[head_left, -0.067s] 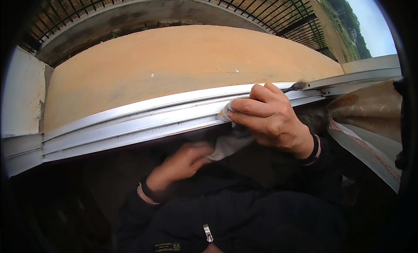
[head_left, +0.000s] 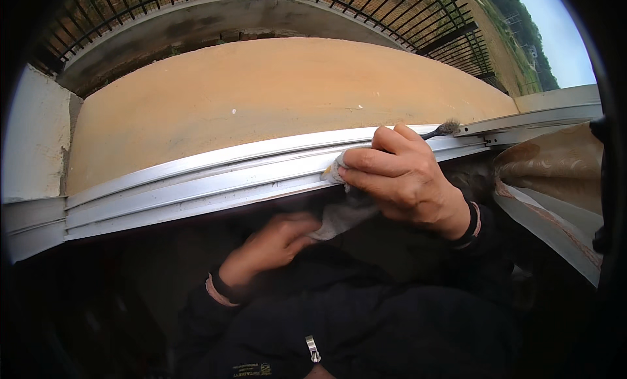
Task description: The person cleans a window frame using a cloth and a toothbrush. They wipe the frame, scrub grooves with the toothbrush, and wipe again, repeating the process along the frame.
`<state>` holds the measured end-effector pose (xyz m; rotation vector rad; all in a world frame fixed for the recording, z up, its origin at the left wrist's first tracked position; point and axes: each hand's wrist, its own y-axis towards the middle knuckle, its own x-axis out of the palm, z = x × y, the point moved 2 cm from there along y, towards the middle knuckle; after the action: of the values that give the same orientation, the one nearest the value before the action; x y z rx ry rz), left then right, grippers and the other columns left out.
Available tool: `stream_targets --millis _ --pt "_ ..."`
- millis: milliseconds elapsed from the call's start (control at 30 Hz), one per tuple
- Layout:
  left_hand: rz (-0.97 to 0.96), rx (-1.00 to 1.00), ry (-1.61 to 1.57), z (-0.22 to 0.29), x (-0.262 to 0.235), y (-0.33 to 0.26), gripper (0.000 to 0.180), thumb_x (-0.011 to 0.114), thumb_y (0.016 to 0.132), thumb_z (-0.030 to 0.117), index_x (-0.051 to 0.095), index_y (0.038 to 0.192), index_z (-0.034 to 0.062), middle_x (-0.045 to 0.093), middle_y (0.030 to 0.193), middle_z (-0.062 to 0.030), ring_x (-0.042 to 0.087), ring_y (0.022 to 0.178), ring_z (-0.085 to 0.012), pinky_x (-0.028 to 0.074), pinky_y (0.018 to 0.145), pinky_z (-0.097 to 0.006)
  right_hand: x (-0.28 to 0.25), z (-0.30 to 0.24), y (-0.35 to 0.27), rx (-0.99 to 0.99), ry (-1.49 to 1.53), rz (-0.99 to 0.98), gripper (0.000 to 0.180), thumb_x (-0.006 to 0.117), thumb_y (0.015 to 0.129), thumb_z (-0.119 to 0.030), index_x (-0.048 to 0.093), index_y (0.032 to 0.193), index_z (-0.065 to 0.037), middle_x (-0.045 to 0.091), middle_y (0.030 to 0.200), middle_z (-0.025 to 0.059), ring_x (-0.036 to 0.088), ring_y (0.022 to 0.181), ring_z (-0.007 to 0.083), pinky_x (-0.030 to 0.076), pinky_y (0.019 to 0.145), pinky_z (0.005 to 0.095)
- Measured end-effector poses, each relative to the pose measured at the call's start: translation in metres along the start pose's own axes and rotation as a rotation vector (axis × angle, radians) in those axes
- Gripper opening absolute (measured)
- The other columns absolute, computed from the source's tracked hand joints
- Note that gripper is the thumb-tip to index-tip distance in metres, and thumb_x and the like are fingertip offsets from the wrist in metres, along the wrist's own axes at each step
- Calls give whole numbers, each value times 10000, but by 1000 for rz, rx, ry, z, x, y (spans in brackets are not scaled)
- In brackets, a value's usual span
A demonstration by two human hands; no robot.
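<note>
My right hand [head_left: 401, 176] rests on a silver aluminium window track [head_left: 196, 183] and grips a grey cloth [head_left: 339, 212] together with a small brush whose dark bristle tip [head_left: 447, 127] sticks out to the right along the rail. The cloth hangs down from the fist below the track. My left hand [head_left: 271, 245] is lower, in shadow, its fingers touching the hanging end of the cloth. Both wrists wear dark sleeves and bands.
Beyond the track lies a tan concrete ledge [head_left: 274, 92], then a black metal fence [head_left: 424, 20] and ground far below. A white wall block [head_left: 32, 137] stands at the left. A brown curtain-like sheet [head_left: 555, 170] hangs at the right.
My right hand has barely shifted along the track. The left hand stays under the cloth.
</note>
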<state>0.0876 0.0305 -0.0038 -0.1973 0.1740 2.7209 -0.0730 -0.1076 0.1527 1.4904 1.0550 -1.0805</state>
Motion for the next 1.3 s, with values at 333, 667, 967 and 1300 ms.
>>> stream_targets --millis 333,667,967,1300 --pt "156 -100 56 5 -33 -56 271 681 843 26 657 1106 -34 678 1088 -205 661 997 -387 532 860 -407 20 -39 69 -52 6 -65 391 652 646 -149 711 1018 -43 627 1050 5 508 764 212 395 660 339" --pt "297 -100 40 -3 -40 -103 247 680 861 66 671 1097 -7 683 1067 -206 667 969 -395 528 862 -433 51 -76 141 -127 8 -117 286 630 729 -188 666 1000 -103 531 923 -15 499 822 196 383 675 323" --pt "381 -154 -4 9 -45 -118 267 685 846 38 660 1103 -28 666 1014 -193 668 891 -372 530 783 -384 33 -65 135 -61 397 34 402 650 641 56 714 1030 -19 680 998 104 618 829 304 504 723 375" --pt "386 -111 -63 7 -40 -122 249 680 852 35 646 1090 -32 651 989 -178 662 883 -355 525 754 -373 19 -64 143 -22 314 -282 384 638 665 26 712 1041 4 665 1023 125 616 903 334 511 759 394"
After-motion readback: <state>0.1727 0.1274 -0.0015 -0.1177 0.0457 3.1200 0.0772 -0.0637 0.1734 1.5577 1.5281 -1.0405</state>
